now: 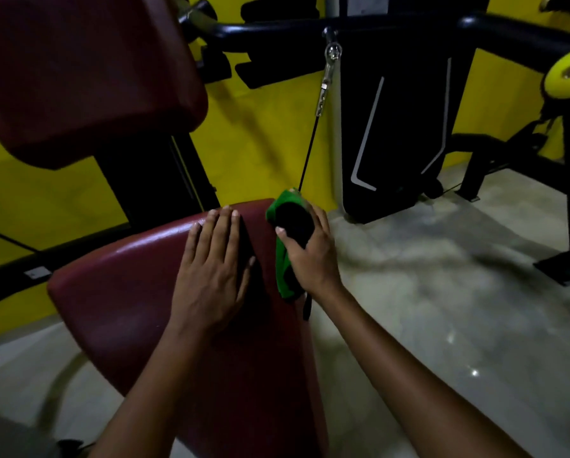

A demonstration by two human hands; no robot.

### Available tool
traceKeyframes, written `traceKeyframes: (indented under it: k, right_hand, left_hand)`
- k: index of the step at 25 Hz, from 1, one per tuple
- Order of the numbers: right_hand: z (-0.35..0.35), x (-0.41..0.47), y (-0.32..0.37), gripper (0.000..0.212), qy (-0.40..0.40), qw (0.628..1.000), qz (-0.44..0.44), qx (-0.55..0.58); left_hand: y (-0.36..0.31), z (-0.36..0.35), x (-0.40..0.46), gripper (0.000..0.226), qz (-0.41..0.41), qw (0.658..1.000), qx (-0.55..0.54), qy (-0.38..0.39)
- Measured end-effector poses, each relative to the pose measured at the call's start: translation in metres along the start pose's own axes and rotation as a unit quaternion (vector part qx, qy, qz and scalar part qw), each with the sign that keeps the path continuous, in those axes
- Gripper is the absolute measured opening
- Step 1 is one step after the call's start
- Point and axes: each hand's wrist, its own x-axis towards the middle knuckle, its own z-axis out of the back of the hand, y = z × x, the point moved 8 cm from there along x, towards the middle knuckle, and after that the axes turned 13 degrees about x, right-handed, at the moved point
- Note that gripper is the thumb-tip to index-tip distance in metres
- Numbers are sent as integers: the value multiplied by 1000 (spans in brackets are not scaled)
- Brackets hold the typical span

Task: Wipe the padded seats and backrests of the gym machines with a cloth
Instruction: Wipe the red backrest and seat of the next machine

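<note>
Glossy maroon vinyl covers the rounded seat pad (138, 292), where our left hand (210, 276) lies flat with fingers straight, while our right hand (310, 256) grips the bunched green-and-black cloth (288, 226) at the pad's right edge. We judge the far edge and the matching backrest (78, 71), far left, could be missed, since the wadded cloth offers little wiping face.

A thin black cable (310, 150) is hanging from a metal clip (328, 74) fixed to a black bar (277, 29) running across the far side. To its right, a black weight-stack shroud (406, 110) with pale striping is standing on the grey floor (442, 309). A yellow-green disc (568, 72) is showing at far right, and a yellow wall (260, 127) is filling the background.
</note>
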Motion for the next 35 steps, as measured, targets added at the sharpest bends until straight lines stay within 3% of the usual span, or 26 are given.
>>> traceKeyframes:
  k: [4, 7, 9, 12, 15, 17, 21, 23, 26, 30, 33, 35]
  right_hand:
    - [18, -68, -71, 57, -37, 991, -107, 70]
    - [23, -69, -83, 43, -50, 984, -152, 77]
    - [15, -38, -56, 39, -53, 986, -132, 91]
    - [-1, 7, -7, 52, -57, 996, -41, 53]
    - [-7, 4, 0, 58, -65, 997, 33, -6]
    - [3, -18, -25, 58, -75, 997, 6, 22]
    - [20, -79, -95, 49, -80, 984, -145, 72]
    - [23, -84, -103, 48, -83, 980, -166, 69]
    - [19, -48, -73, 43, -85, 987, -123, 59]
    - [7, -21, -30, 55, -75, 997, -14, 21]
    - [13, -59, -54, 54, -81, 996, 4, 44]
    - [21, -94, -98, 54, -88, 994, -45, 51]
  left_hand:
    - [-3, -9, -3, 63, 11, 999, 34, -36]
    - [-4, -7, -2, 64, 15, 998, 38, -42]
    - [-4, -8, -3, 64, 13, 998, 38, -42]
    - [-3, -10, -4, 65, 7, 998, 39, -39]
    - [-2, -11, -4, 65, 6, 999, 37, -35]
    - [-4, -11, -4, 65, 6, 999, 32, -36]
    - [-3, -13, -5, 65, 5, 999, 25, -45]
    - [-3, -12, -5, 65, 6, 998, 21, -51]
    - [-2, -9, -7, 63, 10, 998, -5, -63]
    - [-4, -8, -13, 60, 20, 996, -36, -79]
    - [-11, -8, -27, 59, 39, 995, -50, -75]
    - [-21, -12, -42, 59, 42, 996, -42, -72]
